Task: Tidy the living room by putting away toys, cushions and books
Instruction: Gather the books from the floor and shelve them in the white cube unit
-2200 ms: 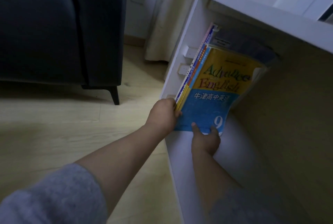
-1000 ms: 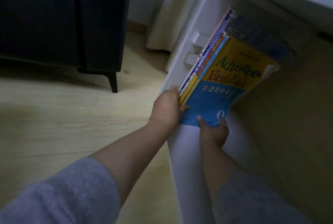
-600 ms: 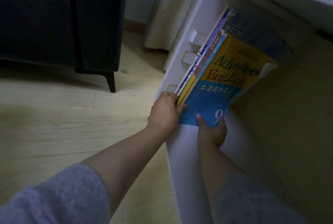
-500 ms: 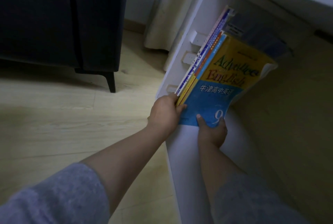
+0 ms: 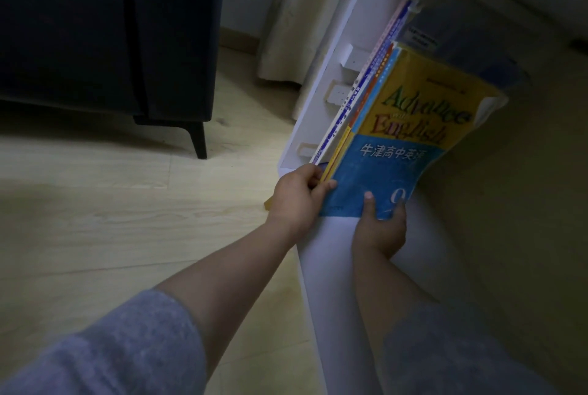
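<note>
1. Gripping the stack of books (image 5: 375, 98) at its near edge, both hands are busy. The left hand (image 5: 296, 200) curls round the spine-side corner with its thumb on the cover. The right hand (image 5: 381, 229) pinches the bottom edge of the front book (image 5: 410, 146), thumb on the blue.
2. That stack sits tilted inside the white shelf (image 5: 331, 267), rising away from the hands. Whether its bottom edge touches the shelf floor, I can't tell.
3. My read: this is the squaring-up step. It goes best if the left hand pushes the spines flush while the right tips the covers upright. Neither should let go until the stack leans on something solid, because that front cover bends at its far corner.
4. Counting now: roughly four spines by the left hand, plus a dark book behind, though the exact number is unclear. Three white plug blocks (image 5: 350, 57) sit just beyond the left hand, with one curtain (image 5: 296, 12) further off. One sofa (image 5: 95, 28), one leg showing, stands well to that hand's left.
</note>
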`<action>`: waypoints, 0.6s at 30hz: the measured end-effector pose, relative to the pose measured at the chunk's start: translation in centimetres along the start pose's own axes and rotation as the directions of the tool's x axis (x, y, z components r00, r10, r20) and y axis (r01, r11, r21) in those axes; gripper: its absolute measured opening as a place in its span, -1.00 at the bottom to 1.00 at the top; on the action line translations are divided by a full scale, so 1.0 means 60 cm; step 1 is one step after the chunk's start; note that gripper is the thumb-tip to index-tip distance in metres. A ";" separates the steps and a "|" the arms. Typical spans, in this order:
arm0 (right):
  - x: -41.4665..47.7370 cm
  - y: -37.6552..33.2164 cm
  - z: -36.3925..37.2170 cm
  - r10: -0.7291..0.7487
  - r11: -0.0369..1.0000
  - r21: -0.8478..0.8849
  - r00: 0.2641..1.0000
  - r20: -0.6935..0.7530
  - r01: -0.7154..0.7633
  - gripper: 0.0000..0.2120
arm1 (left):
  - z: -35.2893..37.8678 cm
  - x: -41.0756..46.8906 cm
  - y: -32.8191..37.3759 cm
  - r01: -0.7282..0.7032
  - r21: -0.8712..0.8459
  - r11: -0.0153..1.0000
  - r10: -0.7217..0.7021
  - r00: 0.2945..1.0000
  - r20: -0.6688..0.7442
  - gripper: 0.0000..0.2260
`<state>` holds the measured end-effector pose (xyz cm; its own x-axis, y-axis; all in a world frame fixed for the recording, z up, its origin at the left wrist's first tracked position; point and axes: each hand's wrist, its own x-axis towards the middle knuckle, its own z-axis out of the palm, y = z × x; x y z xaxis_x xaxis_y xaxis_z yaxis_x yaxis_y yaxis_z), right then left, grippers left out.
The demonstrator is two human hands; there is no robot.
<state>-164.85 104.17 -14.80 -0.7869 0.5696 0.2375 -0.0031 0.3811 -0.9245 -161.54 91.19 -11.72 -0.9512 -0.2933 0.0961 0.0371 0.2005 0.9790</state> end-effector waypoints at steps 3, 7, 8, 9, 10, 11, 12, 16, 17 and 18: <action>0.004 0.001 -0.002 0.002 0.999 -0.043 0.999 0.053 0.000 -0.40 | 0.001 0.004 0.000 0.040 -0.019 0.999 -0.040 0.999 -0.002 -0.84; 0.004 0.001 -0.001 0.022 0.998 -0.063 0.995 0.100 -0.015 -0.36 | 0.004 -0.002 0.000 0.031 0.077 0.997 -0.030 0.999 -0.018 -0.81; 0.001 -0.002 -0.002 0.028 0.997 -0.072 0.995 0.098 -0.021 -0.35 | 0.005 -0.005 0.001 0.017 0.134 0.991 -0.015 1.000 -0.018 -0.83; -0.002 -0.002 -0.001 0.034 0.996 -0.081 0.995 0.097 -0.026 -0.35 | 0.006 -0.006 0.001 0.009 0.177 0.984 -0.006 1.000 -0.021 -0.83; -0.006 -0.004 -0.002 0.040 0.996 -0.085 0.994 0.099 -0.031 -0.35 | 0.004 -0.007 0.003 0.009 0.200 0.980 -0.005 1.000 -0.024 -0.83; -0.009 -0.005 -0.003 0.046 0.996 -0.086 0.994 0.100 -0.037 -0.35 | 0.003 -0.008 0.004 0.015 0.213 0.977 -0.009 1.000 -0.027 -0.82; -0.012 -0.007 -0.005 0.055 0.995 -0.084 0.993 0.102 -0.047 -0.36 | 0.000 -0.008 0.006 0.011 0.228 0.974 -0.005 1.000 -0.027 -0.82; -0.018 -0.018 -0.019 0.098 0.993 -0.068 0.989 0.111 -0.091 -0.40 | -0.013 -0.010 0.012 0.005 0.309 0.951 0.005 0.999 -0.033 -0.82; -0.020 -0.020 -0.023 0.111 0.992 -0.065 0.987 0.114 -0.104 -0.41 | -0.015 -0.010 0.014 0.008 0.315 0.949 0.004 0.999 -0.038 -0.81; -0.022 -0.023 -0.028 0.120 0.992 -0.059 0.986 0.117 -0.114 -0.42 | -0.017 -0.012 0.017 0.006 0.318 0.948 0.006 0.999 -0.039 -0.81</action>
<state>-162.76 104.14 -13.33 -0.8481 0.5224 0.0885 0.1227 0.3561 -0.9263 -160.50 90.67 -10.63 -0.9383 -0.3282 0.1094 -0.0680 0.4851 0.8718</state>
